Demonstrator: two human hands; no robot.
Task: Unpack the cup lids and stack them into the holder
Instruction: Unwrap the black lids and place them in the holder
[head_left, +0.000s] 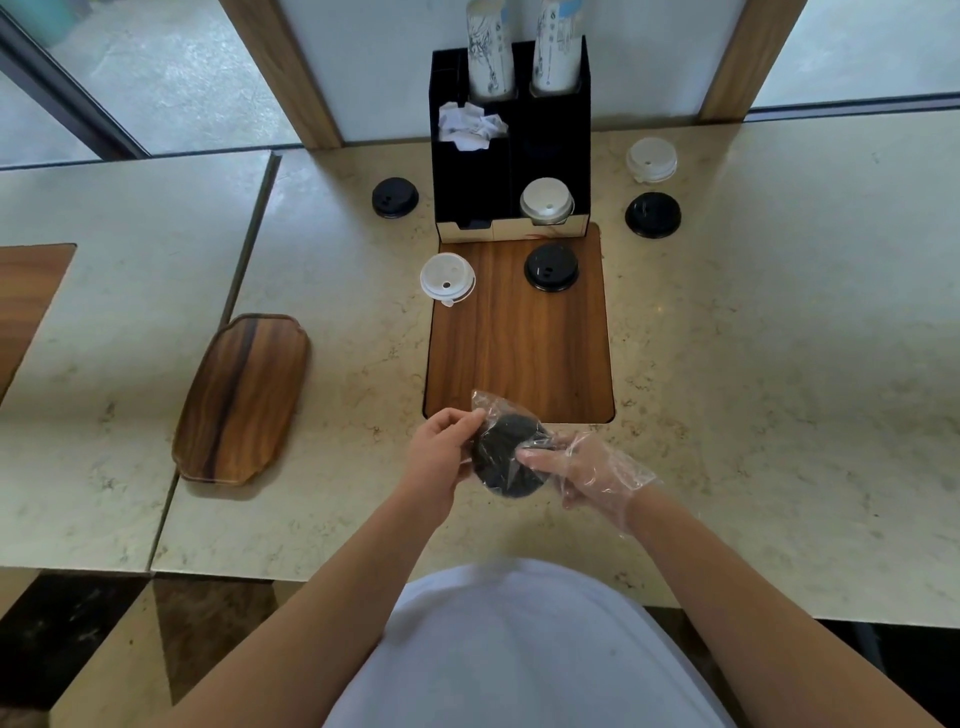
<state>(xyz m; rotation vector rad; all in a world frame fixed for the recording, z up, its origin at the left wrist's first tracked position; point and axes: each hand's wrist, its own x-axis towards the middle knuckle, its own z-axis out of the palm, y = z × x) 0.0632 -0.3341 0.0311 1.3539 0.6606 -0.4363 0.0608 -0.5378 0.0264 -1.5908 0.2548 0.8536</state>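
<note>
Wrapped black lid (506, 457) half-hidden between hands (439, 447)

Marble counter (753, 364) with inset wood panel (519, 353), beneath daylit windows (156, 67) between wooden posts (280, 67).

Soft daylight enters through the far windows (156, 78), giving the counter (753, 364) faint shadows. Edges bend outward; the hands look slightly blurred.

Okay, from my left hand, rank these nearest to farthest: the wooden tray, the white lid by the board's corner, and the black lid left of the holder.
From the left hand:
1. White lid, straight ahead.
2. Wooden tray, leftward; close call with the first.
3. Black lid, farthest back.
</note>
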